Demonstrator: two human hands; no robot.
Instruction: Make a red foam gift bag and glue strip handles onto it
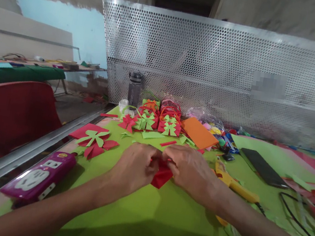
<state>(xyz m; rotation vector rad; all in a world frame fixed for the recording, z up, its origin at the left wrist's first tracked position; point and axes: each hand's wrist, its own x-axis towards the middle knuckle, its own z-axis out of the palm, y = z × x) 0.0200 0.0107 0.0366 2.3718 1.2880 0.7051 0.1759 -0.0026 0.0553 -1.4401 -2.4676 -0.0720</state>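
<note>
My left hand (135,166) and my right hand (189,170) meet at the middle of the green sheet (136,214) covering the table. Both pinch a folded piece of red paper (162,175), which shows below and between the fingers. The fingertips cover its upper part. Just beyond the hands lie a green paper strip (152,135) and a short red strip (168,143).
Finished red and green paper bows (158,123) stand in a group at the back, another bow (94,140) lies left. A purple power strip (37,176) sits near left. Right are a yellow glue gun (235,184), orange sheet (199,132), black phone (263,166), cables. A perforated metal screen (227,69) closes the back.
</note>
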